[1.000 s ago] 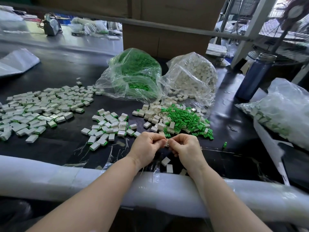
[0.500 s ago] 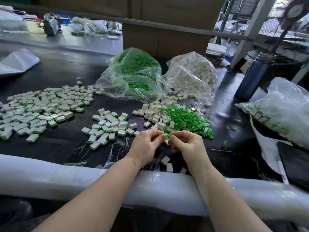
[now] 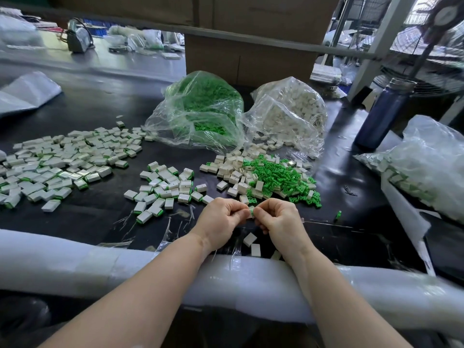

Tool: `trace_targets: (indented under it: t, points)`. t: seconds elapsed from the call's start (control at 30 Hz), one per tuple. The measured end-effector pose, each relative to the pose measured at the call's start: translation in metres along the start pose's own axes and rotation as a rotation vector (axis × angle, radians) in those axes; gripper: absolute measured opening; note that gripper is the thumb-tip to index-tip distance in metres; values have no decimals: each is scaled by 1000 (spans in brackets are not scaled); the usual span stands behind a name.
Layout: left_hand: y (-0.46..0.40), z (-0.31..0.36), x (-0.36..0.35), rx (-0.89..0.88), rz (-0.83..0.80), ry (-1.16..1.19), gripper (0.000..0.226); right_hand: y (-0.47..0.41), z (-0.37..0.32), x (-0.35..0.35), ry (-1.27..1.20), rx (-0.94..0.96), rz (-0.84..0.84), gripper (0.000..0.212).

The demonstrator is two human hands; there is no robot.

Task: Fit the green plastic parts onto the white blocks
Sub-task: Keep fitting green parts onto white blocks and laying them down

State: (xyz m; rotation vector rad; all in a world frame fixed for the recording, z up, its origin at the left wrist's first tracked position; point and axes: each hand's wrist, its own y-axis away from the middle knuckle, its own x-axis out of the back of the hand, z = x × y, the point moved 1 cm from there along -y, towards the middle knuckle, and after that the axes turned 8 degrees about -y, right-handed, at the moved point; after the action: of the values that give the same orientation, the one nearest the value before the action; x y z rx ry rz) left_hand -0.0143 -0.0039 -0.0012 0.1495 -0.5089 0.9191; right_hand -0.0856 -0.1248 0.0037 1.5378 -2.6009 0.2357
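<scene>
The left hand [image 3: 221, 219], fingers curled, and the right hand [image 3: 277, 219], likewise curled, meet knuckle to knuckle above the black table [image 3: 95, 219], together pinching one small white plastic block with a green part [image 3: 251, 211].

A: Daylight from the far right; the black table [image 3: 95, 217] shows soft glare.
B: Yes. Edges bend from the wide lens, and the background is slightly blurred.
</scene>
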Motion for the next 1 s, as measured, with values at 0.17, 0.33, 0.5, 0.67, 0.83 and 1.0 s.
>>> trace_targets:
  t: [0.17,0.33,0.5,0.67,0.83,1.0]
  points:
    - [2,2,1,-69,-11,-132,14,0,0,1,87,10,-30,26]
    - [3,5,2,-134,-18,-239,12,1,0,2,112,3,-59,28]
    - [2,5,2,-148,-20,-240,13,2,-2,1,105,8,-50,26]
    - [2,6,-1,-78,22,-69,15,2,-4,0,-167,5,47,18]
    - [2,4,-3,-90,20,-74,21,1,-3,2,-254,2,76,15]
    - [1,3,0,-98,111,-95,10,4,-4,3,-260,-8,44,17]
